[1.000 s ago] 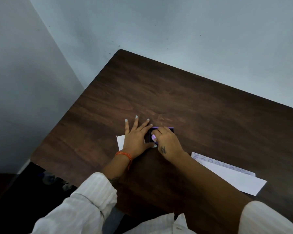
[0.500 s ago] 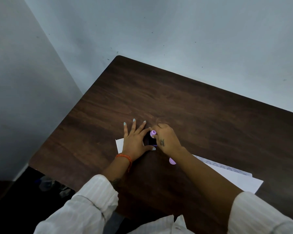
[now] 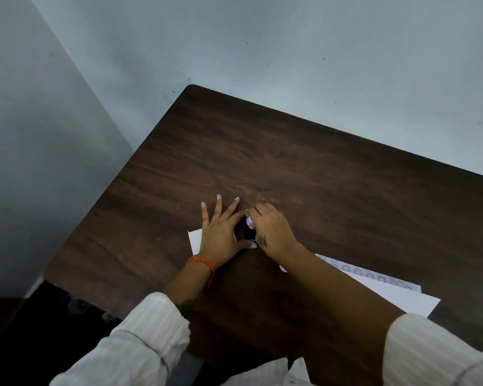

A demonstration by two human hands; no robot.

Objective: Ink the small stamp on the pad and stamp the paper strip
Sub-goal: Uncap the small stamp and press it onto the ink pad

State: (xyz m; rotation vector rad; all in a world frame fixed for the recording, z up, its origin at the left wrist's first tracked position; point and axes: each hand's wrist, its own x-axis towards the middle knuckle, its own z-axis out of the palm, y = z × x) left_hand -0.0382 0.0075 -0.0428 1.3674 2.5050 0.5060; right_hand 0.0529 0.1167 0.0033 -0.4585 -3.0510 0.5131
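A dark wooden table (image 3: 304, 168) fills the corner of the room, and the person leans over its near edge in pale striped sleeves. White paper (image 3: 396, 298) lies off to the person's right, and on top of it a paper strip (image 3: 371, 273) already carrying a row of faint round marks runs away from the right forearm toward the right edge. Another white sheet (image 3: 195, 239) peeks out from under the left hand (image 3: 221, 235), which lies flat with fingers spread wide, its thumb and forefinger bracketing the dark ink pad (image 3: 247, 232) to steady it. The right hand (image 3: 272, 231) sits just beside and touching that pad, fingers pinched closed around the small stamp (image 3: 250, 222), a lilac thing pointing down onto the pad, so this looks like the inking press. What matters next, I'd say, is that the strip lies behind and to the right of the right hand, its long axis slanting off rightward, so that hand is the nearer one to carry the stamp back
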